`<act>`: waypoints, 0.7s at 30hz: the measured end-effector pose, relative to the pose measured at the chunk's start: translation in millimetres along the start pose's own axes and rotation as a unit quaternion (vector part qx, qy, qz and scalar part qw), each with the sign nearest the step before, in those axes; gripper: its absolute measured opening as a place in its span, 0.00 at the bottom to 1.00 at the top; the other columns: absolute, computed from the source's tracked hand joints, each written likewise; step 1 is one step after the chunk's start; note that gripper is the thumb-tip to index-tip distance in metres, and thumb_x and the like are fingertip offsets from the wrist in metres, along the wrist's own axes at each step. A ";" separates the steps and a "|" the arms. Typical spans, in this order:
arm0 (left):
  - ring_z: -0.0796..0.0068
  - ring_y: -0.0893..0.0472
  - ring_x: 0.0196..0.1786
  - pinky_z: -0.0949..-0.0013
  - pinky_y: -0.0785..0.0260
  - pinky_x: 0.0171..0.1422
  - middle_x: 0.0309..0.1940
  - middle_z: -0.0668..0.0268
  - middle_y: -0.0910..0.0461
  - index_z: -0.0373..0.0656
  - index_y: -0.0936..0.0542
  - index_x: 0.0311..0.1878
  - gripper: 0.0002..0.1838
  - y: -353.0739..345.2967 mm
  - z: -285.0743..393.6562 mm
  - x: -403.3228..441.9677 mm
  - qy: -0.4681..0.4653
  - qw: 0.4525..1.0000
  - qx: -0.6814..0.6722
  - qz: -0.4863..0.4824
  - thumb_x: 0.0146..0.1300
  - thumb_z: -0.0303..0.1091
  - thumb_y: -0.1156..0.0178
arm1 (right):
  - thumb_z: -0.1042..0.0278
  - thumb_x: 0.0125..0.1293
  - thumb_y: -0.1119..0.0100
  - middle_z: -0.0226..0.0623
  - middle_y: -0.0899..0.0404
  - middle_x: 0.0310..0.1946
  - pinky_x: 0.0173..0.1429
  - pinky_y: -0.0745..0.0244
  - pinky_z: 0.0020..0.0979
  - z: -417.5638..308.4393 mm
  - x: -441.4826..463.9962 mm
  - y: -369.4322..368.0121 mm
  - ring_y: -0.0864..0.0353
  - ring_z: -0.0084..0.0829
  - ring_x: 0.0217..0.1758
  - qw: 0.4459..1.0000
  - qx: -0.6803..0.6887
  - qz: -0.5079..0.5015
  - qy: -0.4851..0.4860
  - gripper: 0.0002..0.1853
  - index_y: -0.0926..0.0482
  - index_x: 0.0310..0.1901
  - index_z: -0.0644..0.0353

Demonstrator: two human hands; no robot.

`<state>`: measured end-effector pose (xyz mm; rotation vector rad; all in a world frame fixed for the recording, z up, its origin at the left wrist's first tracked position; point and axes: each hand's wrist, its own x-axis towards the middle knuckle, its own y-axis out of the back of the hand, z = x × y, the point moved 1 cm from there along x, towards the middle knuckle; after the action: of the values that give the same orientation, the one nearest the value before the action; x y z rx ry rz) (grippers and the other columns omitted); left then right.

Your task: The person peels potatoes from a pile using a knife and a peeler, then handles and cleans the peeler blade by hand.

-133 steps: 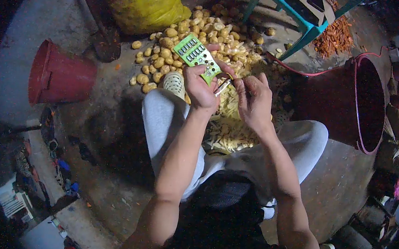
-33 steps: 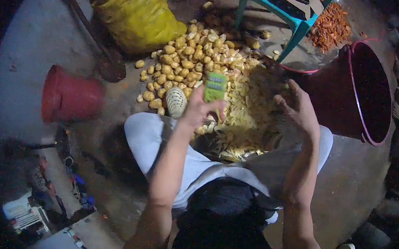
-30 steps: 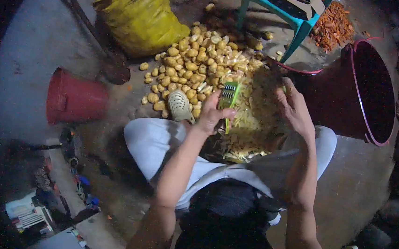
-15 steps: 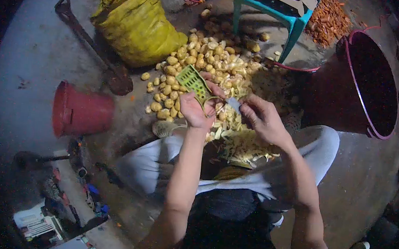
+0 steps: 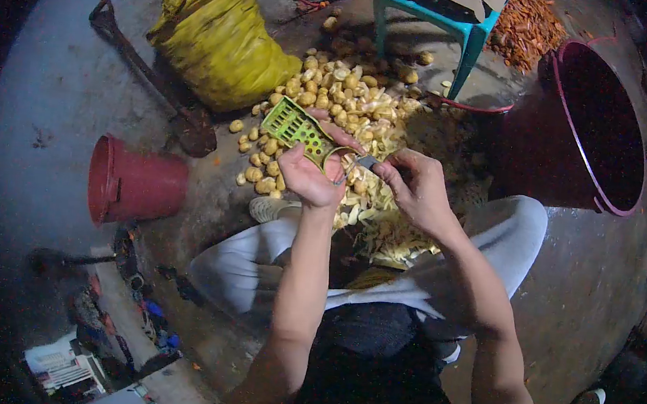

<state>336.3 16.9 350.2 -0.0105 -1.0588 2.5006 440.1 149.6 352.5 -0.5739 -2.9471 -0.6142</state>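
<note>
A green grater (image 5: 296,129) with slots and round holes lies across my left hand (image 5: 314,175), whose fingers and thumb hold its edges near the handle loop. My right hand (image 5: 417,188) pinches a small grey flat piece (image 5: 367,162) at the grater's handle end; what it is, I cannot make out. Below and beyond both hands, pale peelings (image 5: 393,234) cover the floor between my legs. Farther off lies a heap of potatoes (image 5: 337,97), some of them pale as if peeled.
A yellow sack (image 5: 226,42) stands behind the potatoes, beside a shovel (image 5: 147,74). On the left is a red bucket (image 5: 143,181); on the right, a large dark red bucket (image 5: 572,138). A teal stool (image 5: 469,42) stands near a pile of orange pieces (image 5: 529,28).
My left hand has turned the grater flat and my right hand, apart from it a second ago, has come in to the handle end with the grey piece. The view has shifted slightly.
</note>
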 end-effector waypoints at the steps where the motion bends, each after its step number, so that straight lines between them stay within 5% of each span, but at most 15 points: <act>1: 0.59 0.22 0.34 0.53 0.24 0.41 0.29 0.55 0.22 0.36 0.34 0.56 0.31 -1.1 -0.8 0.2 0.000 1.000 0.000 -0.001 0.56 0.51 0.54 | 0.66 0.61 0.35 0.51 0.20 0.26 0.35 0.26 0.40 -1.8 0.1 0.9 0.19 0.48 0.29 1.000 -0.003 0.010 0.011 0.11 0.19 0.32 0.67; 9: 0.60 0.23 0.31 0.52 0.25 0.36 0.25 0.55 0.23 0.38 0.31 0.52 0.31 -7.3 1.4 -4.6 -0.027 0.999 0.018 0.024 0.52 0.53 0.51 | 0.67 0.60 0.35 0.50 0.22 0.24 0.33 0.28 0.41 -6.4 -7.4 -2.1 0.21 0.49 0.27 1.000 0.014 0.014 0.000 0.10 0.20 0.30 0.67; 12: 0.60 0.23 0.30 0.52 0.25 0.36 0.25 0.56 0.23 0.39 0.31 0.52 0.30 -9.8 3.0 -3.4 -0.034 0.999 0.033 0.023 0.52 0.53 0.52 | 0.67 0.61 0.36 0.50 0.22 0.22 0.32 0.28 0.40 -11.6 -10.8 -9.2 0.22 0.48 0.25 0.998 0.007 -0.004 0.068 0.10 0.20 0.29 0.66; 15: 0.59 0.23 0.30 0.52 0.25 0.36 0.25 0.56 0.24 0.39 0.31 0.52 0.30 -9.2 5.1 -5.2 -0.053 0.996 0.059 0.032 0.53 0.52 0.53 | 0.67 0.61 0.36 0.50 0.23 0.22 0.32 0.29 0.41 -7.7 -3.1 -1.9 0.22 0.48 0.25 1.000 -0.013 0.019 -0.005 0.10 0.20 0.28 0.66; 19: 0.59 0.23 0.30 0.51 0.25 0.36 0.25 0.55 0.24 0.39 0.32 0.52 0.29 -6.8 6.1 -4.6 -0.042 0.997 0.044 0.042 0.53 0.52 0.54 | 0.67 0.61 0.37 0.49 0.23 0.21 0.30 0.29 0.39 -13.3 -13.6 -17.8 0.22 0.47 0.24 0.997 0.030 0.012 0.074 0.10 0.20 0.28 0.66; 21: 0.58 0.23 0.30 0.51 0.25 0.36 0.26 0.55 0.23 0.39 0.32 0.52 0.29 -3.5 7.0 -5.5 -0.040 0.998 0.037 0.035 0.53 0.52 0.54 | 0.67 0.61 0.37 0.49 0.23 0.22 0.31 0.28 0.41 -12.2 -6.7 -9.0 0.22 0.49 0.25 1.000 -0.014 0.010 0.010 0.10 0.20 0.28 0.66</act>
<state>341.5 12.1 356.8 0.0770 -1.0139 2.6207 442.9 134.8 359.3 -0.5964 -2.9155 -0.6548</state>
